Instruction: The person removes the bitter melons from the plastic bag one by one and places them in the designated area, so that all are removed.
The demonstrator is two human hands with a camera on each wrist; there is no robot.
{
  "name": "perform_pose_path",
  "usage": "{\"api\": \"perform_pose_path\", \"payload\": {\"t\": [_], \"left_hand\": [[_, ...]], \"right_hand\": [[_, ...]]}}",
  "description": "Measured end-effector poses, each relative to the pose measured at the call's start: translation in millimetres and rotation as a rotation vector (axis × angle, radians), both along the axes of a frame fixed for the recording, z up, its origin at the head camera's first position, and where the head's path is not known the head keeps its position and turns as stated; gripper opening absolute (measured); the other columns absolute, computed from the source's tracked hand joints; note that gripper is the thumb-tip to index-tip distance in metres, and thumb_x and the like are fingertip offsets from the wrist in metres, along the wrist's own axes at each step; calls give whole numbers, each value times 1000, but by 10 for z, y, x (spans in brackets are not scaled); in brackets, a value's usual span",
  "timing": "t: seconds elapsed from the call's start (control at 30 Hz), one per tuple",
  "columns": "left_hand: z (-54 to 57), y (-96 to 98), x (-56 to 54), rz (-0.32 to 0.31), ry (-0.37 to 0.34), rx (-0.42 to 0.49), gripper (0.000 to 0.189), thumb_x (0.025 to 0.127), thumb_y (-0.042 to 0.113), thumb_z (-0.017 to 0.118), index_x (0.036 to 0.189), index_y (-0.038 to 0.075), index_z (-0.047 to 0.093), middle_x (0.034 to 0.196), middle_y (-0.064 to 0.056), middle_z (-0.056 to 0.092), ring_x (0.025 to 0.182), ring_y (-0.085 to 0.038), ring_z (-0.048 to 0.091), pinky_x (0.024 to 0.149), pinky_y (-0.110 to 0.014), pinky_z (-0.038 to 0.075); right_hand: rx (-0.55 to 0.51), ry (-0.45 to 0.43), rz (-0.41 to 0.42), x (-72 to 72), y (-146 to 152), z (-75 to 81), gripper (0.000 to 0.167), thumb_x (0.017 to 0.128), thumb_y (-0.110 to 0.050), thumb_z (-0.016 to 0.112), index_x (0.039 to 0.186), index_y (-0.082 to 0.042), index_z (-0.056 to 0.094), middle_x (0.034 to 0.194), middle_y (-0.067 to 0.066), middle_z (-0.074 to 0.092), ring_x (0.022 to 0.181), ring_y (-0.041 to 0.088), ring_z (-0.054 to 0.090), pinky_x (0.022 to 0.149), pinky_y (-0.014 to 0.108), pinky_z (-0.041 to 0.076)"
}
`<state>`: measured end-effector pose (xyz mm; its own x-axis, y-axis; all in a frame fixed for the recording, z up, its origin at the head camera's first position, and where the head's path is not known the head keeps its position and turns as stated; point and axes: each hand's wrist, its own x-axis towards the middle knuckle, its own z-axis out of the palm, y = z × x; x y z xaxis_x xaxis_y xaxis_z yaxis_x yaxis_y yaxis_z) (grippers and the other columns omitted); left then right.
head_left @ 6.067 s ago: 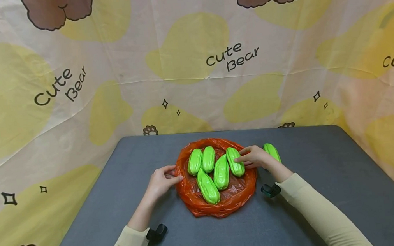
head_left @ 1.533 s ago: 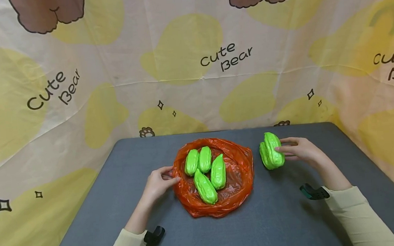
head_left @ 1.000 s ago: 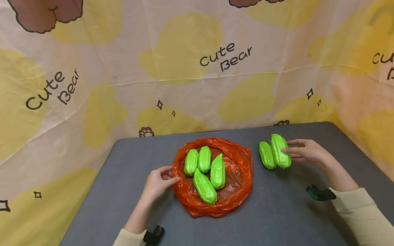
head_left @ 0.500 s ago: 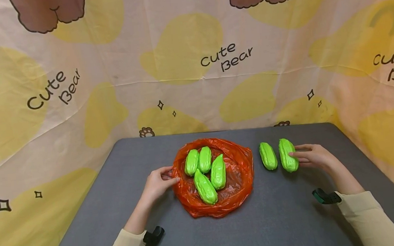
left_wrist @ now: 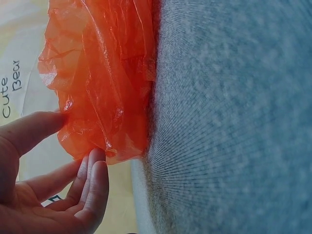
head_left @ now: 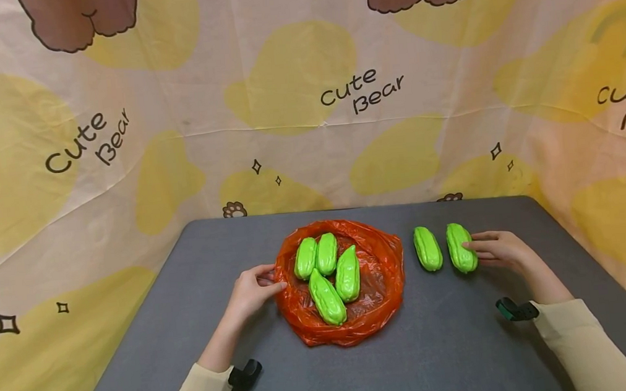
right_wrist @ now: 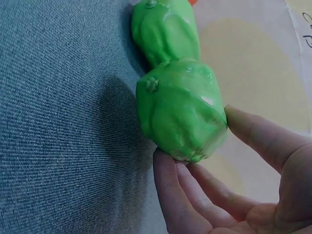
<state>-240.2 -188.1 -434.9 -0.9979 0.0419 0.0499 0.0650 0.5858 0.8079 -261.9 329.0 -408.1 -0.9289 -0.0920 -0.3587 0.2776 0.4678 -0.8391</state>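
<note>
R hand (head_left: pixel 505 250) has a pinch grip on a glossy lime-green, ribbed, elongated veg (head_left: pixel 461 248): thumb on one side, fingertips on the opp. side, per R wrist view. This veg is at the R of the flat dark-grey surface (head_left: pixel 362 377), long axis pointing roughly away from the person; can't tell if its full weight is on the surface. A 2nd veg of same colour + shape (head_left: pixel 427 248) lies just L of it, approx. parallel, w/ a small gap b/w them in head view.

L hand (head_left: pixel 250 293) pinches the L edge of a crinkly, round, orange-red plastic bag (head_left: pixel 391 269), thumb + fingers either side of the plastic. Bag sits mid-surface w/ rim turned out, just L of the 2nd veg. Inside: 4 more lime-green veg, i.e. a rear-left one (head_left: pixel 305 258), a rear-centre one (head_left: pixel 326 254) right beside it, a pointed one on the R (head_left: pixel 348 273) and a front one (head_left: pixel 327 296), tip up nr the rear pair.

Both arms in cream long sleeves (head_left: pixel 588 333), w/ a black device (head_left: pixel 245 373) at each wrist. Behind: cream + yellow cloth backdrop (head_left: pixel 291 73) w/ "Cute Bear" lettering.
</note>
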Motion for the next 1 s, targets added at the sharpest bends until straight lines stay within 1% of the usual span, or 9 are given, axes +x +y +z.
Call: {"api": "perform_pose_path", "payload": {"t": [0.17, 0.4, 0.7, 1.0], "left_hand": [[-2, 0, 0, 1, -3, 1, 51, 78, 23, 78, 122, 1, 63, 99, -11, 67, 85, -21, 65, 71, -30, 55], [-1, -3, -2, 5, -3, 1, 51, 78, 23, 78, 121, 1, 63, 98, -11, 67, 84, -20, 65, 71, -30, 55], [-5, -3, -15, 7, 2, -4, 50, 77, 22, 78, 120, 2, 63, 97, -10, 68, 82, -18, 64, 70, -29, 54], [14, 8, 3, -1, 4, 1, 50, 77, 21, 78, 121, 1, 63, 96, -11, 68, 82, -18, 65, 69, -29, 54]], "right_hand": [[0, -11, -16, -39, -7, -19, 83, 93, -38, 58, 145, 13, 20, 145, 33, 30, 98, 7, 60, 91, 36, 51], [6, -30, -40, -75, -13, -25, 82, 92, -38, 59, 144, 13, 22, 145, 31, 34, 94, 5, 61, 91, 37, 51], [8, -44, -40, -117, 5, -55, 83, 92, -39, 59, 144, 12, 22, 145, 31, 33, 96, 8, 61, 91, 36, 51], [21, -45, -52, -130, 19, -95, 81, 92, -38, 60, 144, 13, 24, 145, 32, 33, 95, 7, 61, 89, 34, 52]]}}
